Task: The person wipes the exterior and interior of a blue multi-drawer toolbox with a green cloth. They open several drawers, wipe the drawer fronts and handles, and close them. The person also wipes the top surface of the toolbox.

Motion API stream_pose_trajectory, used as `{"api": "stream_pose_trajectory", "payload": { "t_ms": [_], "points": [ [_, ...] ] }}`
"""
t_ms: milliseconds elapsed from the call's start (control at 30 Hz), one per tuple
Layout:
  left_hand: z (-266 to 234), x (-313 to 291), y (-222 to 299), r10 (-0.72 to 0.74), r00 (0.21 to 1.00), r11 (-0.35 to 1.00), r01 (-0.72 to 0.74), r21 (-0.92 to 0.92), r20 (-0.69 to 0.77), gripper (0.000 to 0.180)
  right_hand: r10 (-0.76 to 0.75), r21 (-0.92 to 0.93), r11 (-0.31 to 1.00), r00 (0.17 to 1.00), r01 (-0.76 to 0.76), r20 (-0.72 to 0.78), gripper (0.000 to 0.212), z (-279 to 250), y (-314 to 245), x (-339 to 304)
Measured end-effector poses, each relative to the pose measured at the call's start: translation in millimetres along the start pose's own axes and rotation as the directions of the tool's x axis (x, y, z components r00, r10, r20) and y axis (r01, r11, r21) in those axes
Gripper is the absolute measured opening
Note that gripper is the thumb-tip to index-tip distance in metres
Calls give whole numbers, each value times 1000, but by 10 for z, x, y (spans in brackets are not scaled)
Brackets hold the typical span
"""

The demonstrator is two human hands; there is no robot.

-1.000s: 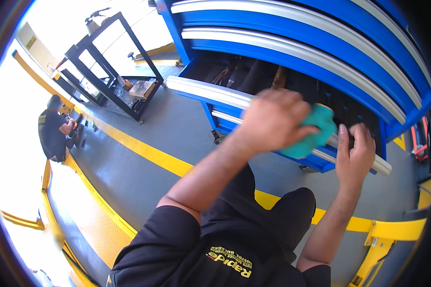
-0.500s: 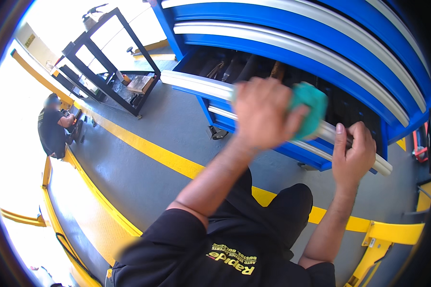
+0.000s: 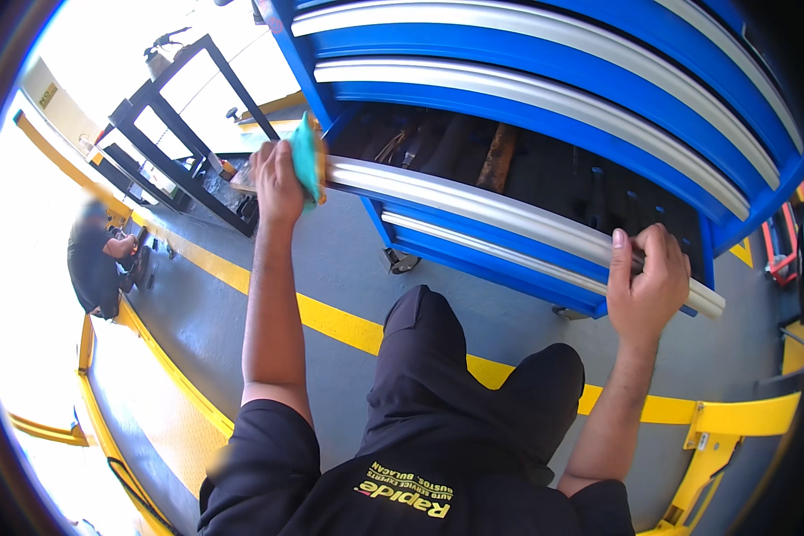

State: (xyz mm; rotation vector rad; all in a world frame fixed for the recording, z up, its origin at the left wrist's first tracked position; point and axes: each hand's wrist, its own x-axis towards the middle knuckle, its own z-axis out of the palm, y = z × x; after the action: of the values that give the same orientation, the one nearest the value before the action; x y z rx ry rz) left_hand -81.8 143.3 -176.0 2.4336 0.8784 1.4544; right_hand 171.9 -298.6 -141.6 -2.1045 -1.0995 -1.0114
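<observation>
Teal cloth (image 3: 305, 165) gripped in left hand (image 3: 279, 183), fingers closed, at left end of silver rail (image 3: 473, 201) running far-left to near-right; right hand (image 3: 648, 281) curled over its right end.

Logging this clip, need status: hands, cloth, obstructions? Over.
Left hand holding green cloth, at left end of drawer handle. Right hand on handle, near right end. Drawer open; nothing blocking between hands.

From head height, one upright fisheye view looks steeply down over the lap (image 3: 420, 366) toward the blue cabinet (image 3: 464, 45), close to the left hand (image 3: 277, 185) and right hand (image 3: 649, 284), sweeping wide across the floor (image 3: 348, 263).
</observation>
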Motion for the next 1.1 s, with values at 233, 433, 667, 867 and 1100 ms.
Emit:
{"api": "stream_pose_trajectory", "payload": {
  "t_ms": [233,433,667,867,1100],
  "points": [
    [236,-288,486,-20,963,995,46,90,-270,37,-2,-14,1000,1000,2,-21,31,-38,-24,17],
    [197,-396,1841,350,925,931,-360,52,147,39,-23,-16,1000,999,23,-47,31,-108,-31,-35],
    [-190,-232,2132,158,910,984,-113,-137,384,23,-9,11,1000,1000,10,-22,30,-359,-173,-254],
    [-364,-151,2258,143,732,989,-121,-80,666,29,-3,-15,1000,1000,3,-2,27,-483,-181,-429],
    [-242,-53,2259,211,675,973,-215,-85,707,28,5,-14,1000,1000,-5,-11,27,-484,-201,-415]
  ]
}}
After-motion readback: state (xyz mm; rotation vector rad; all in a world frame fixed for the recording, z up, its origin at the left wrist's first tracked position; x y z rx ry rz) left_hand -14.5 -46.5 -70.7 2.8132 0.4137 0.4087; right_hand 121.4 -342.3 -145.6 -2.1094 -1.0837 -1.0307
